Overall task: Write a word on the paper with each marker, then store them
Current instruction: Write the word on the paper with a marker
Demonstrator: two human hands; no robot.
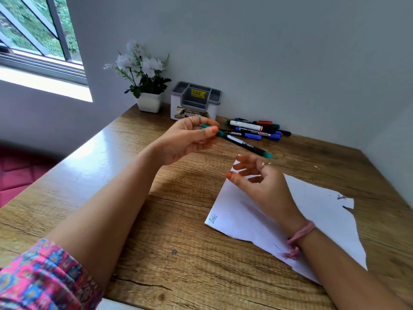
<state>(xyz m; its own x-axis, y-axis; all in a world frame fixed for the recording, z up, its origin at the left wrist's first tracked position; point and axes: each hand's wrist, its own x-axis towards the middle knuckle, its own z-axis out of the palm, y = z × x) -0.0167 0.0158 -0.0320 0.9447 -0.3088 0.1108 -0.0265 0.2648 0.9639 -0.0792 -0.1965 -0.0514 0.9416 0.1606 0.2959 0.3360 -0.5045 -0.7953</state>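
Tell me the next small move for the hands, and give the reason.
Probably bring the right hand up to the free end of the green marker and take hold of it. The left hand pinches the marker's other end above the table, while the right hand hovers open, holding nothing, over the paper, which shows little writing.

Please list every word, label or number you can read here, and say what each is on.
"Loki", roughly: handwritten at a corner of the torn white paper sheet.
Yellow sticker on the grey-and-white plastic desk organiser: digits blurred, unreadable.
Print on the loose markers by the wall: too small to read.
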